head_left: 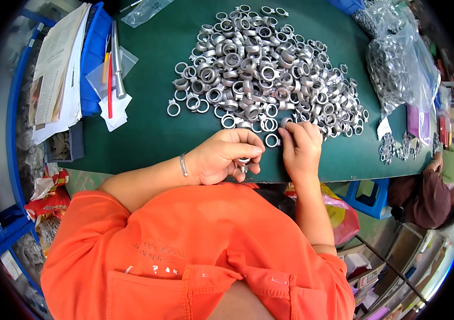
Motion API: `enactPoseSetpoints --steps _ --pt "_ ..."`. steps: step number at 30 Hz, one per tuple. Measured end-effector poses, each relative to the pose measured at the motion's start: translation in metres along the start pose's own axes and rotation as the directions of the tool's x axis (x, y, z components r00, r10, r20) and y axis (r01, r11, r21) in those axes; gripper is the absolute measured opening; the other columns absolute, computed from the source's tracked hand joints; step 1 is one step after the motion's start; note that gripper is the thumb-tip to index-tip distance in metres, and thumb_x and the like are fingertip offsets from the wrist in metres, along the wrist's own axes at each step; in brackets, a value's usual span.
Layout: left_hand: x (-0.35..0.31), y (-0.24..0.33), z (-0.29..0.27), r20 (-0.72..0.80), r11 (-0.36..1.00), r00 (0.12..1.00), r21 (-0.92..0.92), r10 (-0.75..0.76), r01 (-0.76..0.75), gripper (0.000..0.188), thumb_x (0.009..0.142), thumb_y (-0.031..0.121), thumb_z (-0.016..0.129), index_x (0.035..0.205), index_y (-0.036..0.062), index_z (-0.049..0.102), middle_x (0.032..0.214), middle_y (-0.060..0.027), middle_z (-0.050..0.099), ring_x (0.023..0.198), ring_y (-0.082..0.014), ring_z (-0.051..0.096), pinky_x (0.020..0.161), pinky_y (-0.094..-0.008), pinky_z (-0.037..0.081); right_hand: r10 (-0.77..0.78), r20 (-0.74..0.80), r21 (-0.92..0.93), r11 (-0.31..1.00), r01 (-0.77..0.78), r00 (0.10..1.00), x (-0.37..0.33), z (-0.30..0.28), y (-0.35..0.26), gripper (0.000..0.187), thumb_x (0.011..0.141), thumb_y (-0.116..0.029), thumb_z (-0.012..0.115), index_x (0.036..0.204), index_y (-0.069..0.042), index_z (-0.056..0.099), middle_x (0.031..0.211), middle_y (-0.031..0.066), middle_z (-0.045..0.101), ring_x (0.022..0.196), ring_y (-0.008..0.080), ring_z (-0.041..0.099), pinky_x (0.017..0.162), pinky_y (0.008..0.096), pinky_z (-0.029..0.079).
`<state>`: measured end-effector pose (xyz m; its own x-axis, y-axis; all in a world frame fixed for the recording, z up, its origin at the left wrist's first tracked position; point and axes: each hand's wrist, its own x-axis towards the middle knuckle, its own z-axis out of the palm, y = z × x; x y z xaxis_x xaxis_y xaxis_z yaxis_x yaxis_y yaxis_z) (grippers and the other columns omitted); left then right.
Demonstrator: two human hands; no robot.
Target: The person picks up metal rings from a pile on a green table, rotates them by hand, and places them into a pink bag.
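A large heap of silver metal rings (269, 66), each with a small lug, covers the middle of the green table (147, 128). My left hand (221, 154) is curled near the table's front edge, with a metal ring (244, 161) in its fingers; part of that ring is hidden by them. At the near edge of the heap, my right hand (302, 149) pinches another metal ring (286, 121) between thumb and fingertips. A single loose ring (272, 140) lies flat on the table between my two hands.
Papers (59, 69) rest over a blue bin (92, 53) at the left, beside a red pen (110, 88) and a metal tool (116, 64). Clear bags of rings (392, 72) stand at the right. A blue stool (368, 197) and a seated person (424, 194) are beyond the table edge.
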<state>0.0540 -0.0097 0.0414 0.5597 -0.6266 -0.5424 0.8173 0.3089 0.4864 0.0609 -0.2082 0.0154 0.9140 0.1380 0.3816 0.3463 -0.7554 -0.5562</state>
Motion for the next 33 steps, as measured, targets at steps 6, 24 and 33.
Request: enactPoseSetpoints --steps 6,24,33 --pt "0.000 0.006 0.006 -0.089 0.961 0.976 0.214 0.196 -0.174 0.011 0.084 0.010 0.061 0.091 0.0021 0.059 0.074 -0.0028 0.056 0.064 -0.0094 0.055 0.046 -0.0198 0.042 -0.121 0.042 0.428 0.899 0.091 0.992 -0.004 -0.010 -0.020 0.016 0.068 0.004 0.068 0.081 -0.001 0.061 0.074 0.0093 0.059 0.065 0.0240 0.055 0.058 0.0310 0.045" --pt "-0.002 0.001 0.000 0.153 0.475 0.730 0.668 0.666 -0.573 0.012 0.076 0.002 0.068 0.087 0.0011 0.064 0.085 -0.0051 0.060 0.078 -0.0119 0.056 0.069 -0.0236 0.044 0.106 0.048 0.857 0.507 -0.096 0.993 -0.019 0.003 -0.035 0.038 0.076 0.010 0.063 0.106 0.001 0.041 0.111 0.0204 0.053 0.092 0.0193 0.059 0.079 0.0303 0.051" --pt "-0.005 0.002 0.005 0.108 0.462 0.700 0.679 0.706 -0.571 0.012 0.077 0.002 0.068 0.087 0.0012 0.062 0.086 -0.0045 0.060 0.075 -0.0087 0.055 0.065 -0.0211 0.043 -0.054 -0.156 0.432 0.894 0.117 0.986 -0.015 -0.004 -0.040 0.037 0.063 0.008 0.072 0.095 -0.001 0.056 0.090 0.0131 0.061 0.080 0.0245 0.060 0.067 0.0293 0.049"
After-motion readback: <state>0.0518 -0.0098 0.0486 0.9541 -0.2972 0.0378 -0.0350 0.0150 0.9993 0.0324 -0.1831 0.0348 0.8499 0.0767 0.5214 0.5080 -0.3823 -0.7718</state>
